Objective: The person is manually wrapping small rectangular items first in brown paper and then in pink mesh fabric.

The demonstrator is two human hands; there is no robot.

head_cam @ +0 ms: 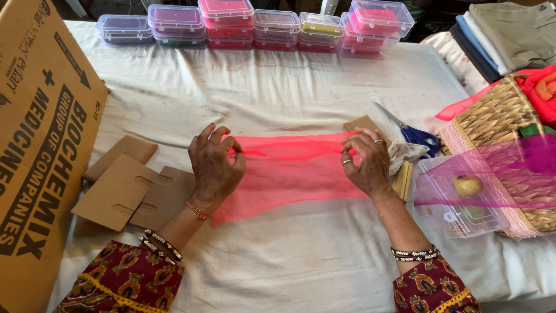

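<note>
Sleeves, patterned maroon, sit nearest at the bottom edge, beaded bracelets on both wrists. Left hand (215, 165) pinches the left end of a sheer pink fabric strip (289, 171), thumb against curled fingertips, other fingers bunched together above it. Right hand (366, 162) pinches the right end the same way, fingers curled in tight, rings showing.

Strip lies mid-table on the white cloth (278, 98), between the hands. Long axis runs left-right, roughly parallel to the near table edge. Top edge looks taut between the two pinch points; lower edge flares wider toward the near left, flat on the cloth.

Left of the left hand: three brown cardboard cards (124, 188), overlapping, flat. Further left, a big cardboard box (35, 133), tilted, at the table's left edge.

Just beyond the right hand: another small cardboard card (362, 123), then blue-handled scissors (412, 132), blades pointing far-left. Right of the hand, a clear plastic box (457, 200), open, under a sheer magenta fabric (498, 179) draped from a wicker basket (498, 119).

Far edge: row of stacked clear lidded containers (258, 26) with coloured contents. Far right: folded clothes (504, 35).
</note>
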